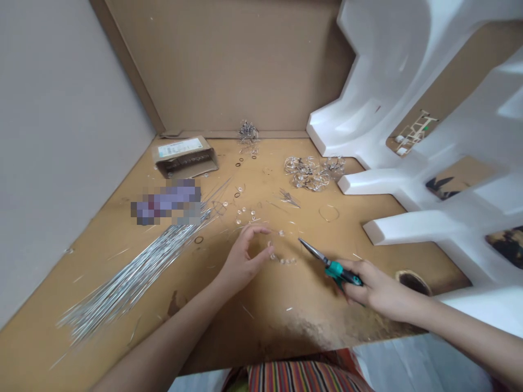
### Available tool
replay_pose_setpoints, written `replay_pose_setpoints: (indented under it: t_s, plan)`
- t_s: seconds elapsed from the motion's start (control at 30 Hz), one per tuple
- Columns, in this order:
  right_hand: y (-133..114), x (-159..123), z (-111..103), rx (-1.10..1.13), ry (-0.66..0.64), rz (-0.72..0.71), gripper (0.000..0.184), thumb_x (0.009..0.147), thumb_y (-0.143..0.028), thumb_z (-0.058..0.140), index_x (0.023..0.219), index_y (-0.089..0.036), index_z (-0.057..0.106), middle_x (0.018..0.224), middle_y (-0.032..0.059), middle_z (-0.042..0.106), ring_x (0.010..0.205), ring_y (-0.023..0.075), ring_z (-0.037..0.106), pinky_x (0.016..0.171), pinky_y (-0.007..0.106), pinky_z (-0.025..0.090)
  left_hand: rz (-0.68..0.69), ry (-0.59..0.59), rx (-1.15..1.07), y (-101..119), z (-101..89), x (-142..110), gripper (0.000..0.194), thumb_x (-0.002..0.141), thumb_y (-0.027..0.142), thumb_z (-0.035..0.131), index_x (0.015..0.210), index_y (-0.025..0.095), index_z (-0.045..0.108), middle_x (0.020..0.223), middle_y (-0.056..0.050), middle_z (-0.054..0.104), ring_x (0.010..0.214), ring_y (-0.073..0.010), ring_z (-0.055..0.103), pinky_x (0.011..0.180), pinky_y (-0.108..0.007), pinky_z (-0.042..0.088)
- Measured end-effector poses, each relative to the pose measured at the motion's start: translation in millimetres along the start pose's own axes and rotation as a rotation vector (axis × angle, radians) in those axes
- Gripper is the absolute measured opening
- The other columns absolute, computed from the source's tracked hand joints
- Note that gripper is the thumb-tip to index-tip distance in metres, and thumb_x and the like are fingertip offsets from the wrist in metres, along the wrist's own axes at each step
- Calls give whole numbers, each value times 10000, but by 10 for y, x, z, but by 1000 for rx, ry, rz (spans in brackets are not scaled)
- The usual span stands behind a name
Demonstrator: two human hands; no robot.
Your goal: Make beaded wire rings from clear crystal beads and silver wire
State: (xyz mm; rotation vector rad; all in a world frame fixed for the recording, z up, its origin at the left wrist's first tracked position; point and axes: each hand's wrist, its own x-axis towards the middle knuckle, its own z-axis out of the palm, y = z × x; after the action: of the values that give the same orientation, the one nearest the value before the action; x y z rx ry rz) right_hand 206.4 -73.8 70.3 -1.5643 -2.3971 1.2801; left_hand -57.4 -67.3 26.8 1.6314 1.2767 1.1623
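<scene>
Tan, stained tabletop (281, 288). Right hand (370, 286) gripping green-and-black steel pliers (335, 270); left hand (243, 260), thumb and forefinger parted, beside clear round beads (288, 261) left of pliers. Possible risk: beads scattering from sideways knock.

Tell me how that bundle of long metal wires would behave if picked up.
The wires are probably stiff yet springy, being thin and nearly straight. They may slide apart, since their near ends splay unevenly.

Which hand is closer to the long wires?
Left. The left hand is to the right of the long wires; the right hand, holding pliers, is farther right.
</scene>
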Motion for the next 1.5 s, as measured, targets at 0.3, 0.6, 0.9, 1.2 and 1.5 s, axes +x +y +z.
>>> replay_pose_setpoints:
  t_s: [0.3,0.6,0.9,1.2,1.5]
  plan:
    - [36,-18,180,-9,100,-103,116,723,-119,419,780,-182,498,722,-7,548,662,139,510,607,244,372,-183,-124,-370,-22,37,7,180,798,321,536,898,194,615,983,-59,632,943,-183,564,823,-309,427]
    - [66,-43,269,-77,96,-82,242,735,-152,431,948,-186,541,834,19,603,697,145,548,626,244,393,-221,-46,-299,5,59,-8,187,728,301,603,846,158,630,743,-16,602,672,-122,530,602,-224,416]
    - [28,-95,154,-304,153,-51,412,703,-170,449,1109,-219,503,1014,51,618,860,207,588,733,304,410,-181,-45,-176,-60,86,-1,160,747,280,566,805,151,640,737,-25,610,645,-115,512,581,-214,410]
    - [-139,-43,330,-516,228,-38,424,730,-229,450,1150,-212,506,918,68,654,766,224,618,633,308,393,-140,-12,-114,-73,108,-31,149,759,277,554,818,167,637,738,-23,611,649,-120,514,582,-214,409]
    - [-207,48,500,-577,378,101,434,733,-254,425,1160,-198,476,952,79,646,755,235,628,578,294,362,-198,-16,-175,-43,152,-50,132,762,271,549,806,155,593,654,3,542,576,-95,464,524,-194,379]
